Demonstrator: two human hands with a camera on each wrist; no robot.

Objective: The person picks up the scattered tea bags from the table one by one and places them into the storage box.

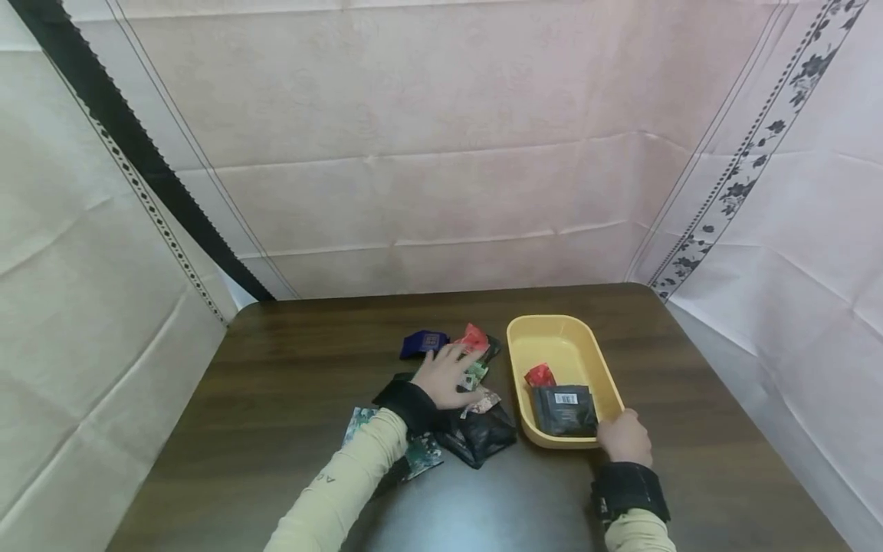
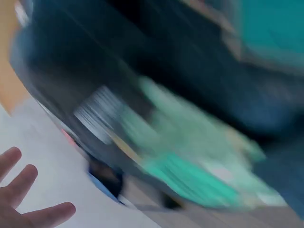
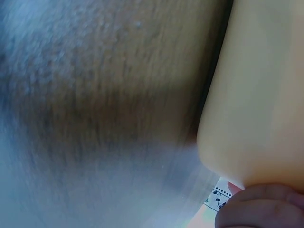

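Observation:
My left hand (image 1: 447,377) hovers at or just above a loose heap of small packets, fingers spread, nothing gripped; contact is unclear. Around it lie a dark blue packet (image 1: 422,343), a red packet (image 1: 473,338), a green-and-white packet (image 1: 476,372) and a black packet (image 1: 483,438). A teal patterned packet (image 1: 422,455) lies partly under the forearm. With my right hand (image 1: 625,438) I hold the near right corner of a yellow tray (image 1: 602,366). Inside it are a red packet (image 1: 540,376) and a dark packet (image 1: 564,414) with a barcode label. Motion blurs the left wrist view.
All of this sits on a dark wooden table (image 1: 290,383) with rounded far corners. Pale cloth hangings (image 1: 441,153) stand behind it and to both sides. The tray is right of the heap, a narrow gap between them.

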